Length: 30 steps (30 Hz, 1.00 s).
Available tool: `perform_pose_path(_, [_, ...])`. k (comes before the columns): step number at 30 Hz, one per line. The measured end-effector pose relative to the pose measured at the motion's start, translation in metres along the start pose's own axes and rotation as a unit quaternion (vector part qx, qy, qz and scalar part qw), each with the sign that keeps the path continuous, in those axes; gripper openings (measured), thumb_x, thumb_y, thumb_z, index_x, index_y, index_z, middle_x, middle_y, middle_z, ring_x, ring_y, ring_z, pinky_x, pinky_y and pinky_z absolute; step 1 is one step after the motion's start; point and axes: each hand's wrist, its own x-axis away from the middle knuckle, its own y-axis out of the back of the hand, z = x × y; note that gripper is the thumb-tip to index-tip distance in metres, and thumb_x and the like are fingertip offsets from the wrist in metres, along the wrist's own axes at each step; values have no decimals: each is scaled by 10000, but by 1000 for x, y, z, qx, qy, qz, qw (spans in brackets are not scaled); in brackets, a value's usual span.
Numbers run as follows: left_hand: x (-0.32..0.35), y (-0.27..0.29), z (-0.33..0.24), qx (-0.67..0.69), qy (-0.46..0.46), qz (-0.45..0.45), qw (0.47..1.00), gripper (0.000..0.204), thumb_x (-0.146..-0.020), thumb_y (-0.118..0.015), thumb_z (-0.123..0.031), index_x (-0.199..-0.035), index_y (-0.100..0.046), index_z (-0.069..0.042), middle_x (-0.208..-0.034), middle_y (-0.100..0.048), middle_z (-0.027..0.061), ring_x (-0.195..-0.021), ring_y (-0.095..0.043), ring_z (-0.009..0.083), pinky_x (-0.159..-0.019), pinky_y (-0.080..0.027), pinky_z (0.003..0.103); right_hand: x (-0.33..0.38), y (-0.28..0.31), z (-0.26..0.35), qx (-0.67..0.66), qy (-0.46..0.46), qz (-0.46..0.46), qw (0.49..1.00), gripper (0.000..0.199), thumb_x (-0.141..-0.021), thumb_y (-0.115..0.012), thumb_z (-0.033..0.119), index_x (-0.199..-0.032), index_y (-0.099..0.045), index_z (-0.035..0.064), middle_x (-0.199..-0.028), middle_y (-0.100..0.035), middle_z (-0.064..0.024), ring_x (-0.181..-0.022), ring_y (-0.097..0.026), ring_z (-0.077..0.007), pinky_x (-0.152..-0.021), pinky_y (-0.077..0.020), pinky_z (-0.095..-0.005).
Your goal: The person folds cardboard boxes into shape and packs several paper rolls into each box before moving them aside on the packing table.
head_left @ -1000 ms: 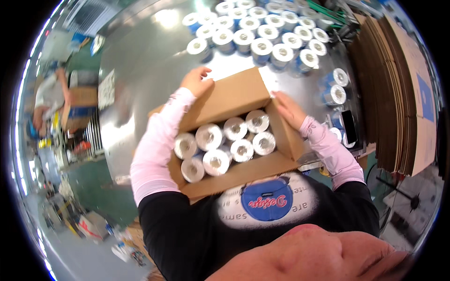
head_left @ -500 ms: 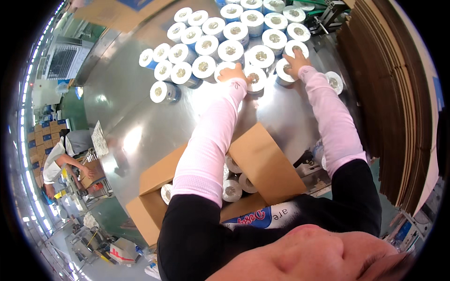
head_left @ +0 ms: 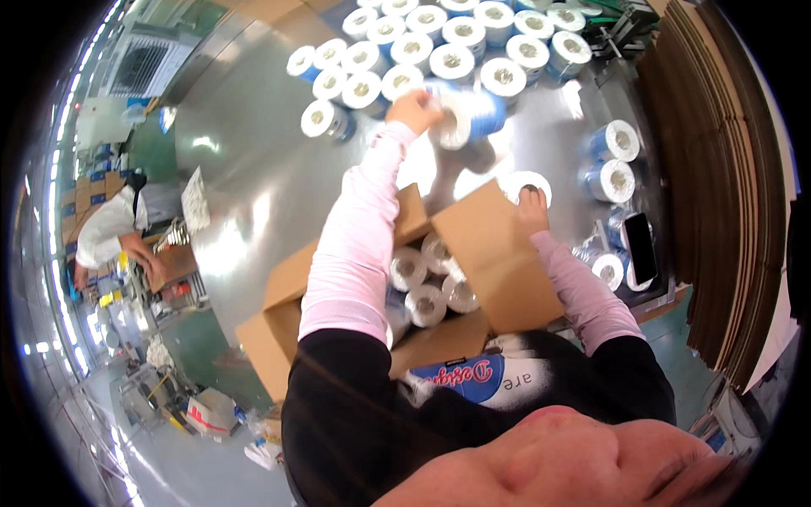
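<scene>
My left hand (head_left: 414, 111) is closed on a white roll with a blue printed wrap (head_left: 483, 115), lifted off the metal table and tilted on its side. Motion blurs this roll, and I cannot tell whether a second one is with it. My right hand (head_left: 533, 211) has its fingertips in the core of another white roll (head_left: 541, 185), just beyond a box flap. Between my arms, the open cardboard box (head_left: 439, 342) contains several white rolls (head_left: 425, 305). Many more wrapped rolls (head_left: 411, 49) stand grouped at the far side of the table.
Several rolls (head_left: 610, 181) lie along the table's right edge beside a black phone (head_left: 640, 247). Stacked flat cardboard (head_left: 693, 169) rises at the right. Box flaps (head_left: 498, 253) stick up near my arms. A co-worker (head_left: 114, 228) bends over a carton at the far left.
Both hands have drawn back from the group of rolls toward the box. My left hand has lifted a roll and tipped it; my right hand has brought one nearer.
</scene>
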Motion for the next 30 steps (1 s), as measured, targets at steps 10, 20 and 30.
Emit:
perform_pose_path(10, [326, 85, -57, 357, -161, 93, 915, 373, -845, -686, -74, -1205, -600, -26, -1166, -647, 79, -1089, -598, 166, -910, -493, 317, -75, 154, -77, -816, -41, 6, 577, 271, -910, -615, 172, -1146, -620, 40, -1096, -648, -107, -948, -647, -220, -799, -547, -362])
perform_pose_path(20, [395, 2, -6, -312, -185, 51, 930, 424, -692, -684, -148, -1115, -662, -152, -1063, -536, 162, -1020, -534, 344, -887, -424, 482, 29, 279, 174, -13, 477, 113, 871, 283, -659, -696, 210, -922, -727, 111, -1025, -575, -130, -1055, -528, -343, -962, -398, -462])
perform_pose_path(30, [269, 64, -1, -235, -172, -166, 942, 427, -859, -591, -177, -1268, -564, -58, -1167, -587, 231, -1115, -534, 387, -1004, -414, 448, -10, 253, 32, -379, 30, -84, 921, 352, -831, -576, 36, -1179, -618, 61, -1184, -630, -172, -1141, -578, -327, -989, -459, -394])
